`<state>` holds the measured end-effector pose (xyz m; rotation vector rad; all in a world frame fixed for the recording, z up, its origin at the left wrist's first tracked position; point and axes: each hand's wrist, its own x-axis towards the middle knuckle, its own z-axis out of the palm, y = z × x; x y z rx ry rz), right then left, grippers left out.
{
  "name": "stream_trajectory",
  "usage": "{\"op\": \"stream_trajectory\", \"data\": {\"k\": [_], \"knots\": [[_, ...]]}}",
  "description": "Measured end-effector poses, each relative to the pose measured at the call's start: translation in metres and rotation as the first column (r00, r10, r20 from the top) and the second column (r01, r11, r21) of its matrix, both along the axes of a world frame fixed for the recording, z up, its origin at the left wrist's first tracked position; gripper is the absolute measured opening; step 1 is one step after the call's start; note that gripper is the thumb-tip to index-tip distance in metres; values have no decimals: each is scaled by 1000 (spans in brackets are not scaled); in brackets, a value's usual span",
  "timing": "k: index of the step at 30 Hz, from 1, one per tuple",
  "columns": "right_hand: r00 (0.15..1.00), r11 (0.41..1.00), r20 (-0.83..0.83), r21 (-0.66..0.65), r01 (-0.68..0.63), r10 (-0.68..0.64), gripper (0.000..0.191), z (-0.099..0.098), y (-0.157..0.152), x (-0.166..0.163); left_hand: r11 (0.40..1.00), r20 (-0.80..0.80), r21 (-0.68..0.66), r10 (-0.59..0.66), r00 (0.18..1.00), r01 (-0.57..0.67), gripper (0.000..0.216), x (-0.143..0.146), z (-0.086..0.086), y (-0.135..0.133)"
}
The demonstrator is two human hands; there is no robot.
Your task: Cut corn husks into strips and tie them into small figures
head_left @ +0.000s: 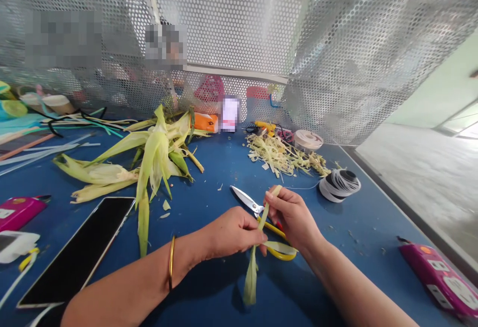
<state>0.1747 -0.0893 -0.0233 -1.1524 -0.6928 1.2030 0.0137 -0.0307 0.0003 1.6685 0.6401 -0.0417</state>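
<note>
My left hand and my right hand both pinch one narrow pale green strip of corn husk over the blue table. The left fingers close on its middle, the right fingers on its upper end. The strip's lower end hangs down toward me. Scissors with yellow handles lie on the table just beneath and between the hands, blades pointing left and away.
A heap of green corn husks lies left of centre, shredded husk trimmings at the back right with a roll of tape. A dark tablet and pink devices sit near the edges. Perforated metal screens wall the back.
</note>
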Motion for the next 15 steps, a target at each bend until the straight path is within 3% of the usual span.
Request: {"op": "stream_trajectory", "data": {"k": [4,7,9,11,13,15], "knots": [[994,998,-91,-3,-63,62,45,-1,5,7,996,40,-31,86,995,-85,29,2,-4,-3],[995,995,-37,38,92,-90,64,0,9,22,941,116,-183,308,944,-284,36,5,-7,0],[981,987,120,65,145,-152,67,1,9,30,880,146,-303,421,895,-365,44,6,-8,4],[937,996,342,76,41,-65,60,2,8,34,841,166,-385,469,867,-381,52,4,-8,9],[822,994,569,77,-83,24,46,5,5,34,834,177,-404,474,863,-375,55,2,-7,13],[702,987,711,87,-137,34,36,8,2,31,841,171,-386,469,866,-379,52,2,-6,13]]}}
